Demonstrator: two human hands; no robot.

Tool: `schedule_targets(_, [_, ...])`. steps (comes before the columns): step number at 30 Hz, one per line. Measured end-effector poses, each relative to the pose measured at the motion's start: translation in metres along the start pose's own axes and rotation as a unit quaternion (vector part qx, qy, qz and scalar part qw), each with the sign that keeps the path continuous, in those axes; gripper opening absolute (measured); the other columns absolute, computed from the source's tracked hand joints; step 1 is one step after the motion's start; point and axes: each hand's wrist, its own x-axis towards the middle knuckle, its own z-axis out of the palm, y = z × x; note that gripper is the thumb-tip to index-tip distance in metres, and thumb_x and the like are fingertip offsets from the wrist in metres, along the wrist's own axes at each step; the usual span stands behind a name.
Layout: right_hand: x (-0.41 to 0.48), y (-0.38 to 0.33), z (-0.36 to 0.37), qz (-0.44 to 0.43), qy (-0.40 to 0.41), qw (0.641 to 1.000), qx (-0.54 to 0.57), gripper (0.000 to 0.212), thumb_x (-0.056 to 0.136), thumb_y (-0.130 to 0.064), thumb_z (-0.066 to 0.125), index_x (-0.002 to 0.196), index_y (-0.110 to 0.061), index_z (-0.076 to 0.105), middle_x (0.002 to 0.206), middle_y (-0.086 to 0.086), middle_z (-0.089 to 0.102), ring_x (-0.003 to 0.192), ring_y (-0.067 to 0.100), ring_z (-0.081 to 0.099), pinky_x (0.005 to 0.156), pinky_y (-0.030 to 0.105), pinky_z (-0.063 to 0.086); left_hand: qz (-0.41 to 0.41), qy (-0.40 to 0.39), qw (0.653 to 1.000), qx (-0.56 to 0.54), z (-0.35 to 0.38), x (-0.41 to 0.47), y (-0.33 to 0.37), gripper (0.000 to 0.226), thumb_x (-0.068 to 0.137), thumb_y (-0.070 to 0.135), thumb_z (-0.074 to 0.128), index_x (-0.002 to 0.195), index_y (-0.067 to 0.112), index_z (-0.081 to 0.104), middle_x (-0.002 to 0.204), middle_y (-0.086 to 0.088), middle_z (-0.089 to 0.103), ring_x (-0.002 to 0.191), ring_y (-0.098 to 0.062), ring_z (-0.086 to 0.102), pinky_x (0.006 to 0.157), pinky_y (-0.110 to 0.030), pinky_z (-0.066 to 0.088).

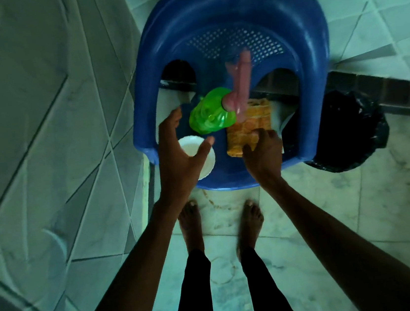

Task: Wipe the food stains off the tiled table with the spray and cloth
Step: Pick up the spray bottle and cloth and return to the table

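Note:
A green spray bottle with a pink trigger head stands on the seat of a blue plastic chair. Beside it on the right lies a folded orange checked cloth. My left hand hovers open just left of the bottle, fingers spread, touching nothing I can make out. My right hand has its fingers curled on the near end of the cloth. The tiled table fills the left side of the view.
A white paper plate lies on the chair seat under my left hand. A black bin bag sits right of the chair. My bare feet stand on the marble floor before the chair, near brown stains.

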Motion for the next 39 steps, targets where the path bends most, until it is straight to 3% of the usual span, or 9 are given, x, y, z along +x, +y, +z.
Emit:
schedule_targets(4, [0.026, 0.006, 0.0, 0.047, -0.024, 0.994, -0.095, 0.081, 0.082, -0.026, 0.074, 0.148, -0.006, 0.031, 0.149, 0.021, 0.034, 0.133, 0.042, 0.034, 0.107, 0.048, 0.035, 0.101, -0.06, 0.993, 0.01, 0.017, 0.03, 0.031, 0.104, 0.068, 0.031, 0.088, 0.15, 0.004, 0.03, 0.151, 0.001, 0.035, 0.138, -0.001, 0.032, 0.112, -0.017, 0.028])
schedule_targets(7, [0.045, 0.005, 0.008, 0.092, -0.053, 0.991, -0.084, 0.092, 0.081, -0.035, 0.078, 0.149, -0.006, 0.024, 0.146, 0.021, 0.037, 0.132, 0.042, 0.039, 0.106, 0.051, 0.039, 0.128, -0.104, 0.986, 0.014, 0.028, 0.048, 0.043, 0.113, 0.066, 0.038, 0.088, 0.154, 0.009, 0.022, 0.159, 0.0, 0.028, 0.144, -0.005, 0.027, 0.116, -0.03, 0.032])
schedule_targets(14, [0.063, 0.004, 0.02, 0.157, 0.015, 0.986, -0.046, 0.063, 0.077, -0.028, 0.081, 0.127, -0.007, 0.049, 0.128, 0.016, 0.056, 0.117, 0.036, 0.055, 0.092, 0.044, 0.048, 0.186, -0.099, 0.978, -0.002, 0.046, 0.07, 0.047, 0.078, 0.077, 0.026, 0.083, 0.143, 0.015, 0.041, 0.141, -0.004, 0.045, 0.124, -0.001, 0.046, 0.093, -0.009, 0.042])
schedule_targets(18, [0.067, 0.002, 0.018, 0.167, -0.027, 0.982, 0.085, 0.032, 0.079, -0.02, 0.073, 0.11, -0.012, 0.066, 0.104, 0.009, 0.07, 0.094, 0.03, 0.068, 0.081, 0.043, 0.059, 0.193, -0.103, 0.976, 0.015, 0.051, 0.072, 0.047, 0.068, 0.087, 0.029, 0.073, 0.142, 0.008, 0.039, 0.139, -0.008, 0.041, 0.116, -0.014, 0.056, 0.084, -0.023, 0.055])
schedule_targets(23, [0.057, -0.004, -0.003, 0.1, -0.068, 0.967, 0.226, 0.03, 0.078, -0.007, 0.067, 0.103, -0.021, 0.058, 0.092, -0.003, 0.063, 0.085, 0.021, 0.062, 0.069, 0.037, 0.055, 0.214, -0.051, 0.974, 0.047, 0.044, 0.077, 0.061, 0.064, 0.091, 0.015, 0.068, 0.143, -0.006, 0.036, 0.134, -0.021, 0.046, 0.124, -0.003, 0.042, 0.098, -0.009, 0.037])
schedule_targets(28, [0.019, -0.016, -0.075, 0.087, -0.09, 0.924, 0.361, 0.051, 0.083, -0.004, 0.059, 0.125, -0.031, 0.05, 0.118, -0.001, 0.065, 0.108, 0.024, 0.064, 0.096, 0.05, 0.053, 0.228, -0.044, 0.972, 0.024, 0.015, 0.063, 0.133, 0.061, 0.088, 0.008, 0.071, 0.137, -0.008, 0.04, 0.132, -0.024, 0.05, 0.124, -0.01, 0.046, 0.099, -0.01, 0.037])
schedule_targets(32, [-0.051, -0.034, -0.178, 0.066, -0.098, 0.864, 0.489, 0.068, 0.092, 0.013, 0.05, 0.149, -0.021, 0.036, 0.133, 0.011, 0.061, 0.119, 0.03, 0.062, 0.093, 0.051, 0.056, 0.246, -0.071, 0.967, 0.001, -0.02, 0.036, 0.218, 0.055, 0.092, 0.015, 0.066, 0.137, -0.004, 0.041, 0.133, -0.019, 0.049, 0.118, -0.035, 0.054, 0.097, -0.048, 0.048])
schedule_targets(36, [-0.159, -0.051, -0.294, 0.079, -0.055, 0.813, 0.574, 0.075, 0.081, -0.01, 0.065, 0.15, -0.019, 0.036, 0.133, 0.012, 0.062, 0.118, 0.03, 0.064, 0.085, 0.046, 0.06, 0.24, -0.129, 0.962, 0.015, -0.066, -0.023, 0.323, 0.056, 0.093, 0.02, 0.064, 0.139, -0.001, 0.043, 0.135, -0.021, 0.048, 0.125, -0.033, 0.049, 0.108, -0.035, 0.041])
schedule_targets(39, [-0.256, -0.055, -0.37, 0.101, -0.006, 0.781, 0.617, 0.069, 0.078, -0.015, 0.067, 0.143, -0.018, 0.044, 0.126, 0.01, 0.067, 0.111, 0.028, 0.068, 0.078, 0.041, 0.061, 0.274, -0.189, 0.943, 0.02, -0.098, -0.084, 0.39, 0.054, 0.095, 0.026, 0.061, 0.139, 0.0, 0.043, 0.134, -0.018, 0.048, 0.118, -0.038, 0.054, 0.098, -0.051, 0.047])
